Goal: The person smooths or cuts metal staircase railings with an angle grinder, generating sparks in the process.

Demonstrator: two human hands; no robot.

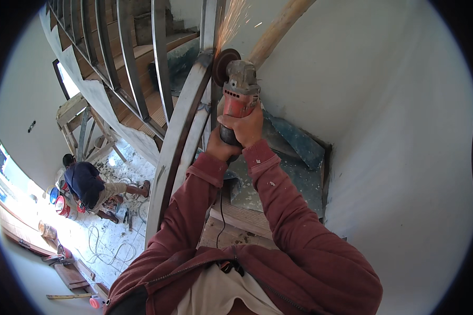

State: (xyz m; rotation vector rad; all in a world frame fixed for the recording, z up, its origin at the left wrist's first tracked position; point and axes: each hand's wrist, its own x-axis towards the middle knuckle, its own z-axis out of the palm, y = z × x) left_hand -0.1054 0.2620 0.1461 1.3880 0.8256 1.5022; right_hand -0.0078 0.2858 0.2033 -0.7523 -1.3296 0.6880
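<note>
Both my hands grip a red and black angle grinder [240,102] held out in front of me. My right hand [248,126] wraps round its body, while my left hand [219,145] is closed lower down, round the rear end. The dark grinding disc [226,65] stands on edge against the metal railing post [208,31], and orange sparks [233,23] fly up and away from it. Just left of the disc, the curved steel handrail [181,118] bends down toward me. A thin black cord [222,215] hangs from the grinder.
Steel balusters [134,63] line a wooden staircase [145,97] at left. A round wooden pole [281,31] leans by the white wall [394,131]. Far below, another person [86,184] bends near buckets [62,206]. Blue-grey sheeting [294,144] covers steps ahead; a wooden step [242,220] lies below me.
</note>
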